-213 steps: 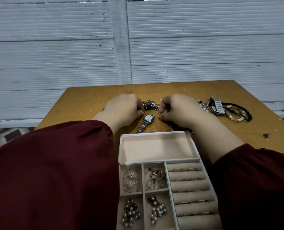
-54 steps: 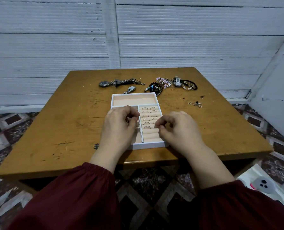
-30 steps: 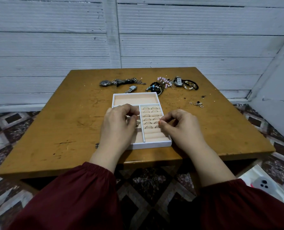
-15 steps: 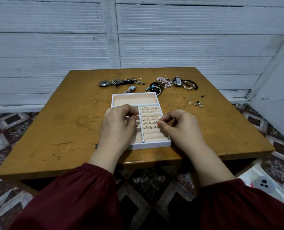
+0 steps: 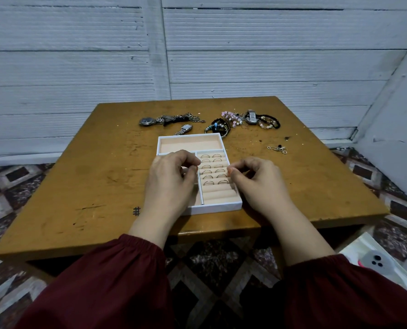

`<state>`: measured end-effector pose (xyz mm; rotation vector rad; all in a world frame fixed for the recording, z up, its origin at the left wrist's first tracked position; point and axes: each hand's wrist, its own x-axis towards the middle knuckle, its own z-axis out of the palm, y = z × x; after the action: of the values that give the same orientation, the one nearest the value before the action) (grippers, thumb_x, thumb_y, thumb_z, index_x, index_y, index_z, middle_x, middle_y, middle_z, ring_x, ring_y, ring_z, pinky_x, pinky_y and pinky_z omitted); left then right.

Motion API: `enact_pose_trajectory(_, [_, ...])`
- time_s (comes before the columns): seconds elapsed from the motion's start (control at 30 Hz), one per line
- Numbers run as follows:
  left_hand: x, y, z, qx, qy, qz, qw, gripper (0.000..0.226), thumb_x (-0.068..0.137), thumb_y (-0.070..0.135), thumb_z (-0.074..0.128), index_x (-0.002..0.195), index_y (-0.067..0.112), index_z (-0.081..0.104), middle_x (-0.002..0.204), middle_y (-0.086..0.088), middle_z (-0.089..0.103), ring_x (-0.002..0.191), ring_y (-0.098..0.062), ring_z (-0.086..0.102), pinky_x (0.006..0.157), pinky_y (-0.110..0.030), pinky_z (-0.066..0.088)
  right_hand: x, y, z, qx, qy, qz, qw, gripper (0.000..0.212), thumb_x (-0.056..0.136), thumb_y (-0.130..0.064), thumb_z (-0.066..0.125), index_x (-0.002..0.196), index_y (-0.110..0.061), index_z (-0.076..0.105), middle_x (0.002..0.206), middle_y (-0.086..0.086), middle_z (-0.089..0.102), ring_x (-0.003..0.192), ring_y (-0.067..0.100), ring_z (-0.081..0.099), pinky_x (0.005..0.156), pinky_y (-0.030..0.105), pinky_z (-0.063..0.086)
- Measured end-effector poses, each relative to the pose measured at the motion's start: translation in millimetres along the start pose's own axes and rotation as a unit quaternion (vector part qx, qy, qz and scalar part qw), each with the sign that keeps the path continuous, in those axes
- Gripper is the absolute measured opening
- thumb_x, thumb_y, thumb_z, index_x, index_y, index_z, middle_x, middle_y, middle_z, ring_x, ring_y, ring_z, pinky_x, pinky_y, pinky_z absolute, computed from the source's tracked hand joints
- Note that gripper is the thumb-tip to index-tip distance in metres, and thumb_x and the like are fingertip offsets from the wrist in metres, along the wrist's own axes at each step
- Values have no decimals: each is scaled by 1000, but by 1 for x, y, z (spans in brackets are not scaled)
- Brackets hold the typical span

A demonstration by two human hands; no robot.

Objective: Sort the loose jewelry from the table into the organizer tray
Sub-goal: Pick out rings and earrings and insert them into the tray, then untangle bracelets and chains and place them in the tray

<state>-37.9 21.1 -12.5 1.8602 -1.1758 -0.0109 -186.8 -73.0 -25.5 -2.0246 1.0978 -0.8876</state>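
my left hand (image 5: 171, 186) is over the left compartments of the organizer tray (image 5: 221, 207), fingers curled in with the thumb against them; i cannot tell whether anything is pinched there. my right hand (image 5: 259, 184) is at the tray's right edge, thumb and forefinger brought together beside the ring rolls, and i cannot tell if they hold a piece either. the tray lies on the wooden table (image 5: 98, 176) near its front edge, and thin rings (image 5: 213, 169) stand in pairs in the farther rolls. beyond the tray the loose jewelry lies along the far side: a round watch (image 5: 147, 121) touching a heap of chains (image 5: 182, 118), a square silver watch (image 5: 185, 128) just beside the tray's far rim, dark beaded bracelets (image 5: 217, 126) near its far right corner, then pink beads (image 5: 231, 114), a metal-band watch (image 5: 251, 116) and a black cord with pearl beads (image 5: 270, 121). a few small charms (image 5: 278, 148) lie apart to the right.
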Motion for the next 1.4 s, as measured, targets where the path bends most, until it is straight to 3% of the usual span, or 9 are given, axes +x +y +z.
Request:
enact_pose_trajectory(0.13, [1,6,5,-20,-15,-1,1000,16,86,14,62,84,29,68,72,14,60,85,-20,56,67,-29,42,4,4,-7,75,27,18,997,17,90,-14,58,84,-26,68,76,-14,65,61,-1,54,57,19,43])
enact_pose_trajectory(0.3, [8,17,13,-24,-25,10,999,17,87,16,62,83,33,66,82,16,64,90,-17,56,77,-37,50,7,15,-25,160,79,42,983,21,90,-7,57,88,-25,68,79,0,67,50,-4,50,44,11,38])
enact_pose_trajectory(0.5, [23,31,31,-48,-57,40,996,18,85,12,62,82,30,66,81,14,66,82,-14,57,78,-36,50,21,35,-42,213,172,64,960,26,87,-4,58,85,-30,64,83,5,66,70,9,57,59,16,43])
enact_pose_trajectory(0.63, [45,47,41,-40,-94,65,993,14,85,12,63,83,25,67,76,16,62,73,-10,56,71,-31,49,31,50,-47,220,223,80,946,25,85,-2,60,87,-27,63,77,-3,62,59,-1,52,60,15,42])
enact_pose_trajectory(0.77, [76,60,52,-1,-140,102,985,14,83,10,64,83,22,69,71,18,59,66,-1,53,66,-23,38,48,65,-52,182,234,101,950,22,83,-7,60,88,-29,63,69,-11,57,63,5,54,68,27,43])
enact_pose_trajectory(0.93, [114,68,72,34,-167,113,979,13,83,12,63,83,24,69,67,17,57,70,-10,55,66,-22,39,82,73,-63,123,206,111,964,20,80,-11,57,84,-30,62,67,-12,56,60,10,51,66,30,41])
enact_pose_trajectory(1.13, [152,68,102,55,-208,108,971,14,83,12,64,82,25,68,72,14,59,71,-11,56,68,-24,44,127,75,-72,30,175,100,979,17,80,-14,54,86,-28,61,72,-10,61,74,23,65,73,39,54])
enact_pose_trajectory(1.23, [170,66,114,71,-228,105,965,14,83,11,64,82,24,68,74,12,61,73,-10,57,67,-23,41,151,77,-77,-26,145,97,984,16,81,-16,54,89,-28,61,74,-10,61,80,22,65,77,36,53])
enact_pose_trajectory(1.4, [192,63,132,103,-250,94,958,15,83,7,62,83,21,68,80,4,66,81,-16,62,77,-29,49,180,83,-76,-126,102,91,983,15,83,-17,57,87,-30,64,87,-9,67,82,18,62,72,30,50])
